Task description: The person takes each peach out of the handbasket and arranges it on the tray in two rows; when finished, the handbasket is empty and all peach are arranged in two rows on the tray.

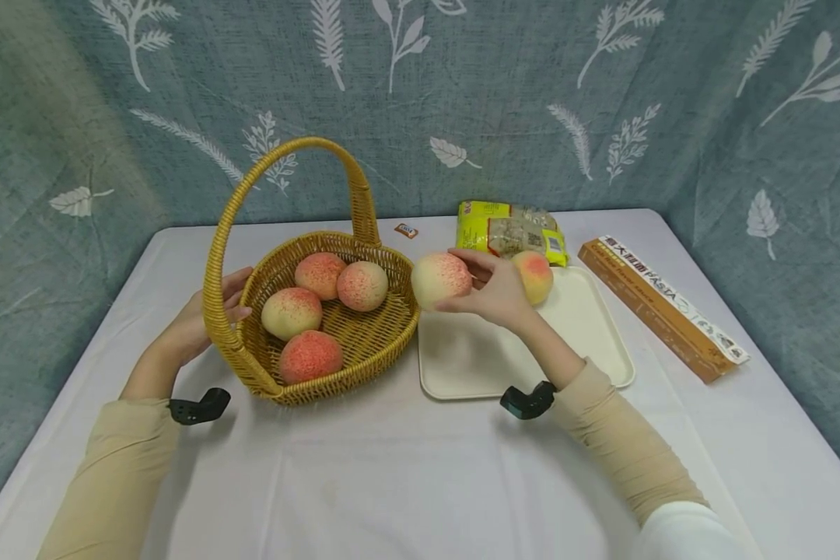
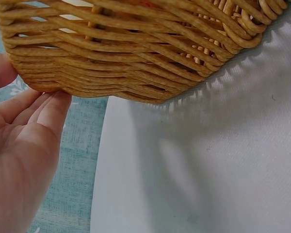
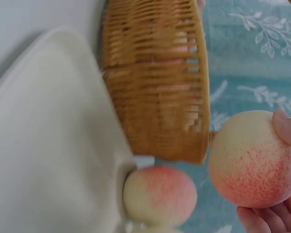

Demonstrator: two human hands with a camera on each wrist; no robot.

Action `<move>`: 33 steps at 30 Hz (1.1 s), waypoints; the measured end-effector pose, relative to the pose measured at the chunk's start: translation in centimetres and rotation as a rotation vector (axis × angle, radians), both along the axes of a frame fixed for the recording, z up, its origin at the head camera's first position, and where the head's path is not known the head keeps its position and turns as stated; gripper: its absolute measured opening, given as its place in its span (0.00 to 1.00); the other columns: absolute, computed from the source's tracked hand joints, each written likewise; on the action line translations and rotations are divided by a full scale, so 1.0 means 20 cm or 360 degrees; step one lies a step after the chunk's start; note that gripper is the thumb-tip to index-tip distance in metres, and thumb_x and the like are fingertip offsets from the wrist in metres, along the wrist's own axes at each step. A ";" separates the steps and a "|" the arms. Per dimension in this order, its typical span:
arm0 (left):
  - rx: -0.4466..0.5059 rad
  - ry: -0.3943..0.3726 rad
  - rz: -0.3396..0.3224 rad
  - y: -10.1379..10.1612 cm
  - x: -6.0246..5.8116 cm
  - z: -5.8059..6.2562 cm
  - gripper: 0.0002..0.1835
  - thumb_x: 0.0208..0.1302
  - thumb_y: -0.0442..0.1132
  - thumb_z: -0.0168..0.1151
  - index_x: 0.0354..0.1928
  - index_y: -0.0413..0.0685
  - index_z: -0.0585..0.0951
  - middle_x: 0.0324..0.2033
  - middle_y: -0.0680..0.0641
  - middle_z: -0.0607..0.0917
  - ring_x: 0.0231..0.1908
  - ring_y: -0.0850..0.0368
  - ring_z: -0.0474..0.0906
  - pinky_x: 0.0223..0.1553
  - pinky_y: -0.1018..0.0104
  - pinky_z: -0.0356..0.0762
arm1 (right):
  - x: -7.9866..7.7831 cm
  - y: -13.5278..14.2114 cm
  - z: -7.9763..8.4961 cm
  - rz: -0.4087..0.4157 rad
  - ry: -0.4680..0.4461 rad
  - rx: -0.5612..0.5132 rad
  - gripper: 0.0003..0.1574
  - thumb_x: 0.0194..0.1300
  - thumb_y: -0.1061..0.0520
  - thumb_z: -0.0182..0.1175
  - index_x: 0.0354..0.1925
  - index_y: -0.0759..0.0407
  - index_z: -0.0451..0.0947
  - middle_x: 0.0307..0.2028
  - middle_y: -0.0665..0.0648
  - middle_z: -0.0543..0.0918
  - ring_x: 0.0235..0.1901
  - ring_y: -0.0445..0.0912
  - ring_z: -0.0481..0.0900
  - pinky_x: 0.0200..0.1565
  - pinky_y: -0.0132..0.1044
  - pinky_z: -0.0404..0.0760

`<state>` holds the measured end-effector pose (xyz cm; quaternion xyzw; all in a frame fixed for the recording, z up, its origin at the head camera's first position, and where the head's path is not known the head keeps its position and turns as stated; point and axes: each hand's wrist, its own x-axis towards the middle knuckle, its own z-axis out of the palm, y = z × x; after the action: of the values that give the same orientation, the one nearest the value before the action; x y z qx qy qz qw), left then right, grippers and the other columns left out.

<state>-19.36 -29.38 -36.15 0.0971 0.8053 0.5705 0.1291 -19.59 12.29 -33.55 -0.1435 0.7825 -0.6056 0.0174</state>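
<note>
A wicker basket (image 1: 364,369) with a tall arched handle stands left of centre on the table. Several peaches lie inside it, one of them a red peach (image 1: 311,357). My left hand (image 1: 203,319) holds the basket at its left side, thumb by the rim and fingertips against the woven wall (image 2: 136,73). My right hand (image 1: 493,288) grips a pale peach with red speckles (image 1: 439,281), raised beside the basket's right rim, above the tray's left part. Behind that hand, another peach (image 1: 534,274) rests at the back of the cream tray (image 1: 574,342); a further one shows partly in the right wrist view.
Behind the tray lies a yellow-green food packet (image 1: 507,233). A long brown pasta box (image 1: 661,307) lies at the right. A small orange wrapped item (image 1: 406,230) is near the table's back edge. A patterned grey-blue curtain (image 1: 420,117) hangs behind the table.
</note>
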 end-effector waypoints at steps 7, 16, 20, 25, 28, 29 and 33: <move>-0.0011 -0.0008 0.0007 0.00 0.00 0.00 0.41 0.71 0.31 0.52 0.76 0.38 0.40 0.73 0.30 0.45 0.72 0.35 0.40 0.66 0.76 0.54 | 0.04 0.17 -0.02 -0.0104 -0.0025 0.0083 0.47 0.44 0.70 0.76 0.64 0.69 0.70 0.61 0.66 0.75 0.60 0.55 0.75 0.57 0.41 0.75; -0.0020 -0.0015 -0.0001 0.00 0.00 0.00 0.41 0.71 0.31 0.52 0.76 0.38 0.40 0.73 0.30 0.45 0.72 0.35 0.40 0.65 0.77 0.54 | 0.09 0.37 -0.04 -0.0278 -0.0042 0.0151 0.47 0.45 0.71 0.75 0.64 0.72 0.69 0.61 0.68 0.73 0.61 0.57 0.73 0.56 0.34 0.75; -0.0027 -0.0002 0.0001 0.00 0.00 -0.01 0.40 0.71 0.32 0.52 0.76 0.38 0.40 0.73 0.30 0.45 0.72 0.35 0.40 0.65 0.78 0.55 | 0.10 0.44 -0.04 -0.0347 -0.0037 0.0148 0.47 0.46 0.70 0.74 0.64 0.71 0.68 0.62 0.68 0.73 0.61 0.57 0.73 0.55 0.32 0.75; -0.0015 0.0006 -0.0003 0.00 0.00 -0.01 0.40 0.71 0.31 0.52 0.76 0.37 0.40 0.73 0.29 0.45 0.72 0.35 0.41 0.64 0.78 0.56 | 0.12 0.54 -0.05 -0.0455 -0.0049 0.0135 0.46 0.48 0.70 0.73 0.65 0.73 0.67 0.62 0.70 0.72 0.62 0.58 0.71 0.53 0.27 0.75; -0.0019 0.0002 -0.0005 0.00 0.00 -0.01 0.41 0.71 0.31 0.52 0.76 0.38 0.40 0.73 0.30 0.45 0.72 0.35 0.41 0.64 0.77 0.56 | 0.12 0.60 -0.06 -0.0508 -0.0056 0.0112 0.46 0.49 0.70 0.73 0.65 0.73 0.66 0.62 0.70 0.72 0.63 0.58 0.70 0.53 0.26 0.74; -0.0021 0.0001 -0.0004 0.00 0.00 -0.01 0.41 0.71 0.31 0.52 0.76 0.38 0.40 0.73 0.30 0.45 0.72 0.35 0.41 0.64 0.77 0.56 | 0.12 0.62 -0.06 -0.0523 -0.0057 0.0101 0.46 0.49 0.70 0.73 0.65 0.73 0.66 0.62 0.70 0.72 0.63 0.58 0.70 0.53 0.26 0.74; -0.0022 -0.0002 -0.0004 0.00 0.01 -0.01 0.41 0.71 0.32 0.52 0.76 0.38 0.40 0.73 0.30 0.44 0.72 0.35 0.40 0.64 0.78 0.56 | 0.11 0.69 -0.07 -0.0600 -0.0063 0.0090 0.45 0.51 0.68 0.72 0.66 0.72 0.66 0.63 0.70 0.71 0.63 0.56 0.71 0.51 0.24 0.75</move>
<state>-19.23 -29.34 -36.28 0.0968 0.8090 0.5648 0.1311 -17.35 26.10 -35.04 0.0181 0.8118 -0.5786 -0.0768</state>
